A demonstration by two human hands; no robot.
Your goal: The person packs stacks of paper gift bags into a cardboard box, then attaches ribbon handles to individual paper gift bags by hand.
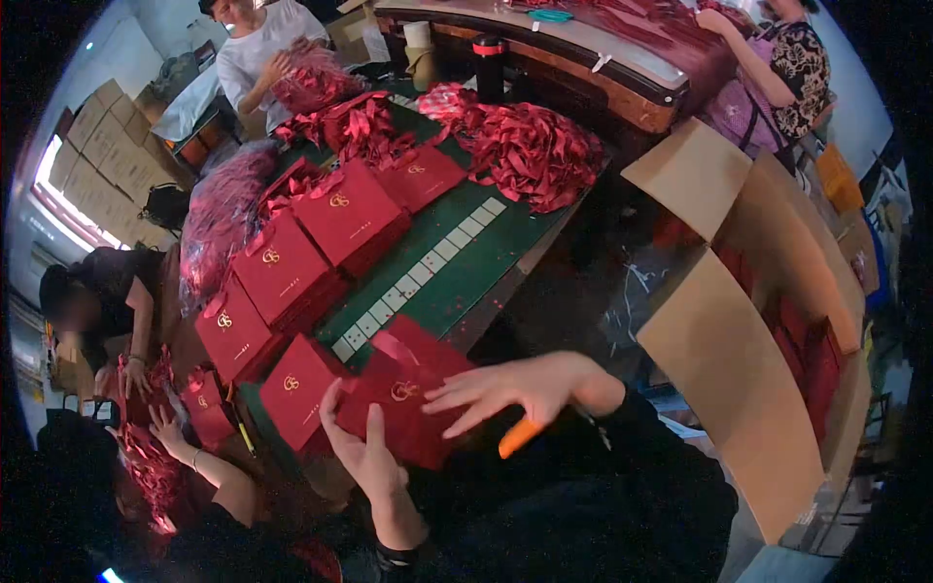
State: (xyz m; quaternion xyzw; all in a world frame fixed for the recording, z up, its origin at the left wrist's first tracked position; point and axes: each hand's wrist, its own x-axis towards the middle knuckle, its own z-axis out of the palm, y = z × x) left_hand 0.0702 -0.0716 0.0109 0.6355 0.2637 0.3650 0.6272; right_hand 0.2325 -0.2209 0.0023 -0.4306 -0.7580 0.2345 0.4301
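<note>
A red paper gift bag (pixel 394 384) with a gold monogram and a ribbon handle is in front of me at the table's near edge. My left hand (pixel 369 457) is at the bag's lower left side, thumb and fingers apart. Over the bag's right side, my right hand (pixel 525 389) has its fingers spread; an orange cover (pixel 520 437) is on its thumb. Whether either hand touches the bag is hard to tell. Just left of it lies a similar red bag (pixel 296 389).
Stacks of red bags (pixel 292 267) line the green table (pixel 457 282), beside a row of white cards (pixel 418 277). Red ribbons (pixel 535 151) are heaped at the back. An open carton (pixel 748 360) with red bags stands right. Other people (pixel 277 58) handle red material around the table.
</note>
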